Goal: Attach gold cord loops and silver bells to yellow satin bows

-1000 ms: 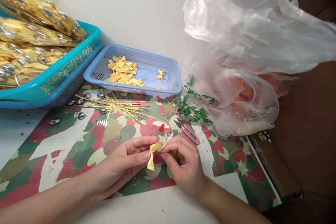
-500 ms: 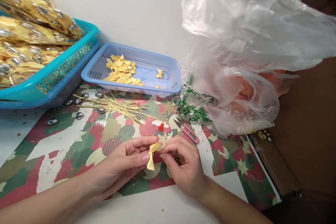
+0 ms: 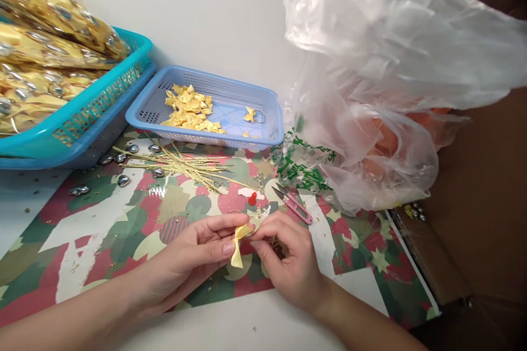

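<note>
My left hand (image 3: 193, 260) pinches a small yellow ribbon bow (image 3: 238, 245) between thumb and fingers, low over the patterned paper. My right hand (image 3: 288, 263) meets it from the right, fingers curled and pinched at the bow's knot; thin gold wire seems to show under its fingers. Pink thread snips (image 3: 293, 204) lie just beyond my right hand. A bundle of gold wires (image 3: 185, 165) lies further back, with several silver beads (image 3: 123, 180) to its left.
A light blue basket (image 3: 263, 107) holding yellow bows stands at the back. A teal basket (image 3: 82, 115) piled with bagged gold pieces is at the left. A big crumpled clear plastic bag (image 3: 391, 82) fills the right. A red pin (image 3: 252, 200) lies near the snips. Brown cardboard (image 3: 481, 203) borders the right.
Both hands keep pinching the bow in the same spot; only slight finger movement and a small shift of the camera.
</note>
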`<state>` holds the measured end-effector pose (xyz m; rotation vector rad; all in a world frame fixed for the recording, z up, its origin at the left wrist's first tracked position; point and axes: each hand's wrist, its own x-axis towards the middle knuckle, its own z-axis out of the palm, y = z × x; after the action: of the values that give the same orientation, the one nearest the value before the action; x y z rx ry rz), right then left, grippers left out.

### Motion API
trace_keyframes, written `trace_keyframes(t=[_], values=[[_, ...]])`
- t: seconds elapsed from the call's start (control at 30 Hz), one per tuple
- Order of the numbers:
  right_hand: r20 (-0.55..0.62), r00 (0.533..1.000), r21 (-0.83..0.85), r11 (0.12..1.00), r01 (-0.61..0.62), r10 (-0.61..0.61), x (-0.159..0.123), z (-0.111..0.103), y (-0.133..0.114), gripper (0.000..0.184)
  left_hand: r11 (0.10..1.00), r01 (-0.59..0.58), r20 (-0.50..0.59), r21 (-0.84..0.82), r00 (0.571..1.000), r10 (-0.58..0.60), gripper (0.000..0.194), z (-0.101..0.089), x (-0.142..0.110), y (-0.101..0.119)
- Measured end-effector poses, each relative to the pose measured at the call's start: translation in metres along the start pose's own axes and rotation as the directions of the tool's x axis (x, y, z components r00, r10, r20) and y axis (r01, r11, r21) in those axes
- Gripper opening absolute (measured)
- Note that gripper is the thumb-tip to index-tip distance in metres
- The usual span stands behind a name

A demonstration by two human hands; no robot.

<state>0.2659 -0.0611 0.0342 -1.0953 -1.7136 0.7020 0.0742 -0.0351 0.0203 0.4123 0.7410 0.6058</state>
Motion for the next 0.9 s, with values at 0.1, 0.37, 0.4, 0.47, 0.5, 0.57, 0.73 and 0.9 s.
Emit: trace_keyframes(t=[0.1, 0.37, 0.4, 0.47, 0.5, 0.57, 0.73, 0.9], values=[[0.005, 1.0, 0.015, 1.0, 0.003, -0.003, 0.0, 0.0, 0.0, 0.013, 1.0, 0.013, 0.024, 0.006, 1.0, -0.013, 0.034, 0.0, 0.0, 0.0], [0.001, 1.0, 0.041, 0.999, -0.007, 0.007, -0.001, 0.002, 0.001, 0.012, 1.0, 0.01, 0.059, 0.017, 0.998, -0.011, 0.034, 0.001, 0.0, -0.001], [0.0, 1.0, 0.058, 0.998, -0.014, 0.014, -0.001, 0.002, 0.001, 0.012, 1.0, 0.01, 0.071, 0.015, 0.997, -0.011, 0.034, 0.001, 0.0, -0.001], [0.008, 0.999, 0.103, 0.994, -0.041, 0.041, -0.002, 0.003, 0.001, 0.012, 1.0, 0.008, 0.093, 0.01, 0.996, -0.009, 0.035, 0.001, 0.0, -0.001], [0.015, 0.998, 0.126, 0.99, -0.058, 0.057, -0.002, 0.003, 0.001, 0.012, 1.0, 0.007, 0.102, 0.01, 0.995, -0.008, 0.035, 0.001, 0.0, -0.001], [0.026, 0.995, 0.167, 0.981, -0.095, 0.092, -0.003, 0.004, 0.002, 0.011, 1.0, 0.006, 0.12, 0.009, 0.993, -0.008, 0.035, 0.001, 0.001, -0.001], [0.069, 0.976, 0.28, 0.935, -0.216, 0.205, -0.005, 0.007, 0.005, 0.008, 1.0, 0.01, 0.137, -0.005, 0.991, -0.009, 0.034, -0.001, 0.002, -0.002], [0.098, 0.955, 0.377, 0.878, -0.296, 0.28, -0.006, 0.012, 0.007, 0.006, 1.0, 0.002, 0.192, -0.004, 0.981, -0.001, 0.03, 0.002, 0.002, 0.0]])
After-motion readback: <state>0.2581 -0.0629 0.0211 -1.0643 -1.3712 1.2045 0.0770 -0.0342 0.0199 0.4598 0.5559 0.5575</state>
